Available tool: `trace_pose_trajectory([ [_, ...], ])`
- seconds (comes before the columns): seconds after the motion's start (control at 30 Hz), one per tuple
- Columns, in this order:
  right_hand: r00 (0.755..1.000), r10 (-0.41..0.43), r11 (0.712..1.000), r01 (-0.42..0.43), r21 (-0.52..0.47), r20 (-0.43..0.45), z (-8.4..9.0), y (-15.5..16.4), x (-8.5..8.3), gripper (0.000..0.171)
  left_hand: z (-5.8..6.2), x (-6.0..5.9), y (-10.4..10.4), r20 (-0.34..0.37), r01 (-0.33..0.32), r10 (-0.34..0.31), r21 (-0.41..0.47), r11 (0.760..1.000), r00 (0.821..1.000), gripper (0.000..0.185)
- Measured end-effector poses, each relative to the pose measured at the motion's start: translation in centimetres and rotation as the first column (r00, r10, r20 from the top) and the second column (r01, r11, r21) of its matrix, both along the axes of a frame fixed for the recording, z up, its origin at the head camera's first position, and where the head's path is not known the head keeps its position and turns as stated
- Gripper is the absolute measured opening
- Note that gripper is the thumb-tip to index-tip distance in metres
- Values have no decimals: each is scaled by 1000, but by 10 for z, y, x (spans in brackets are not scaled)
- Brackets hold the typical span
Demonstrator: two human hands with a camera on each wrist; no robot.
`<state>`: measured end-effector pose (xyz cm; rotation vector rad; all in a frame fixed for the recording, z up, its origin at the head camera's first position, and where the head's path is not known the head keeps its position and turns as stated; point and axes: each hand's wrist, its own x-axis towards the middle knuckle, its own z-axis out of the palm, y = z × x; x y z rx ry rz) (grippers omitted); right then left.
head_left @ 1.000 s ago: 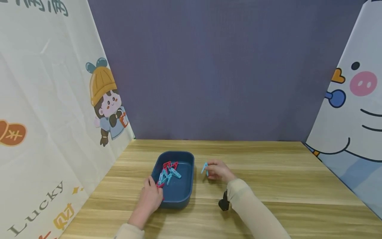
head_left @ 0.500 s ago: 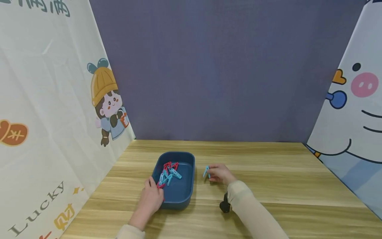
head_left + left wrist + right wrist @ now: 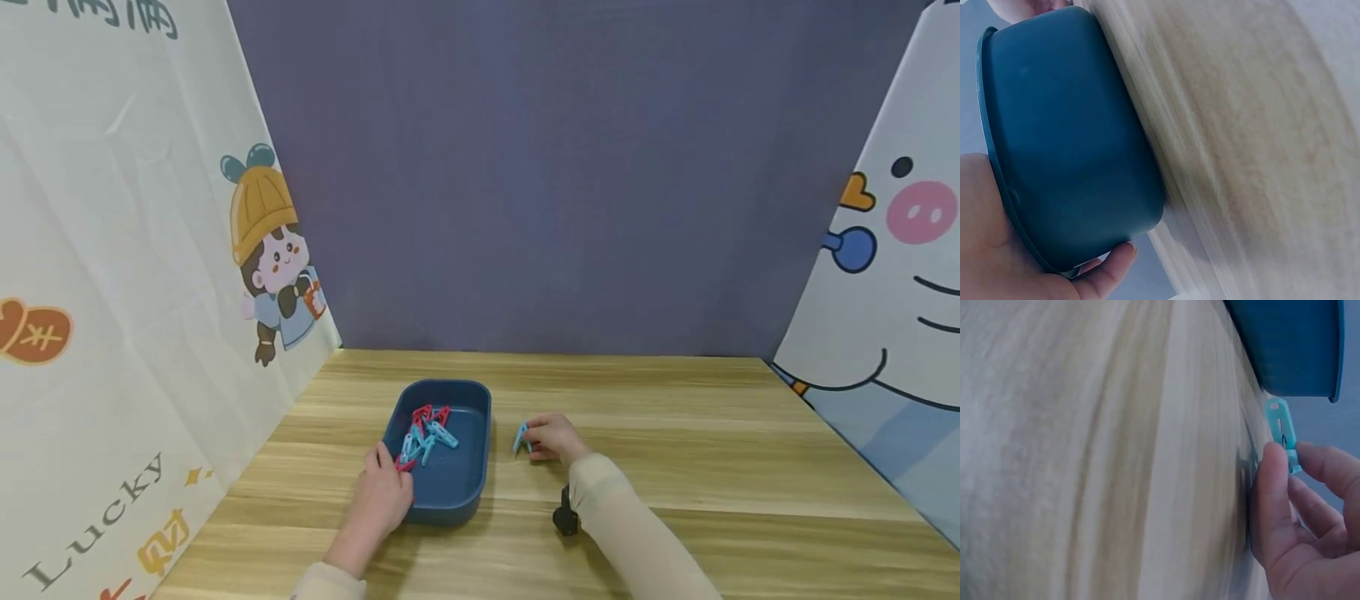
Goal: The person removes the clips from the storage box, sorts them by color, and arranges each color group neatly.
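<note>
In the head view, a dark blue rectangular tub (image 3: 459,479) stands on the wooden table. Several light blue clothespins (image 3: 442,435) and a few red clothespins (image 3: 422,413) lie heaped in its left part. My left hand (image 3: 384,493) holds the tub's near left side; the left wrist view shows thumb and fingers around its rim and wall. To the right of the tub, my right hand (image 3: 555,437) pinches a light blue clothespin (image 3: 1280,422) between thumb and fingertips, low over the table. The left hand partly hides the red pieces by the near left rim.
The wood-grain table (image 3: 675,433) extends right of the tub and behind it. A dark panel (image 3: 555,183) closes off the back. Printed sheets stand at the left and right sides. A small black object (image 3: 566,512) is at the right wrist.
My right hand has lowered slightly toward the table with the light blue clothespin, shifting a little right. The left hand and the tub stay where they were.
</note>
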<state>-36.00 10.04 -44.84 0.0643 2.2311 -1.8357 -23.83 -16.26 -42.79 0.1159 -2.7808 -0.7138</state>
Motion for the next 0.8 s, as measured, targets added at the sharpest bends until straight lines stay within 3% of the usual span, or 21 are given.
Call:
trace_pose_trajectory([
  [0.8,999,-7,994,13,105,-50,-2,-7,2,31,0,-1,0,12,4,-4,14,1000,1000,62],
])
